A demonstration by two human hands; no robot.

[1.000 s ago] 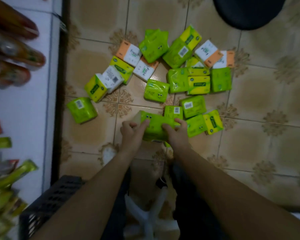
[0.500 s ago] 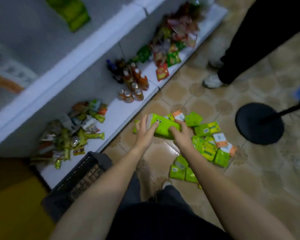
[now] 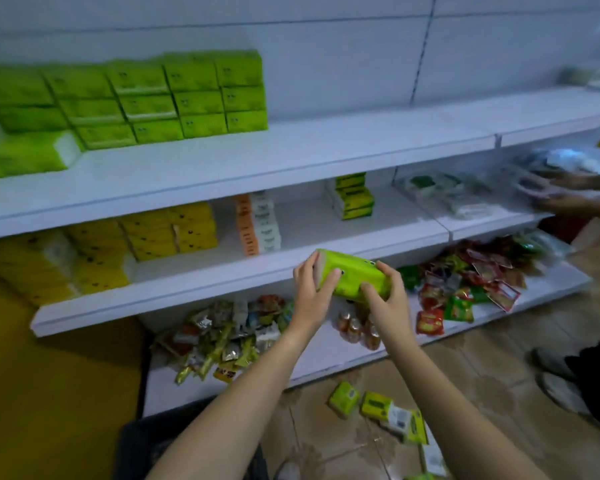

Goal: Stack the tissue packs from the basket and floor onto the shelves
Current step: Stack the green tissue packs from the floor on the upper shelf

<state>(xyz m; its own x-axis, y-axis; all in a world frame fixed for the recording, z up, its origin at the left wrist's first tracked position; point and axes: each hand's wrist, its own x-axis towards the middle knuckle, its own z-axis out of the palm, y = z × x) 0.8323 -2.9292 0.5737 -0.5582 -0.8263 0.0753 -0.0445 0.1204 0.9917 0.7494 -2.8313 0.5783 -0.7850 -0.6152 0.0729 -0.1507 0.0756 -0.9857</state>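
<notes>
The fingers (image 3: 330, 277) of the left hand (image 3: 314, 296) are curled round the left end of a green tissue pack (image 3: 352, 277), with the thumb lying across its front. The right hand (image 3: 383, 299) grips the other end in the same way, fingers over the top and thumb below. So both hands are closed on it and press toward each other. It may be several small packs squeezed in a row; I cannot tell this. The pack hangs in the air, a little tilted, in front of the edge of the middle shelf (image 3: 326, 237), touching no shelf. On that shelf stand yellow packs (image 3: 174, 230) and orange and white packs (image 3: 258, 223). The green stack (image 3: 187, 98) of the same colour sits on the upper shelf (image 3: 291, 147), well above the hands and to their left. I think the step is carrying to the shelf, not yet placing. The next move probably asks to lift the pack higher and leftward, then set it flat beside or upon the green stack without pushing that stack over. More packs on the floor (image 3: 378, 407) wait near the dark basket (image 3: 142, 441), so much work remains.
</notes>
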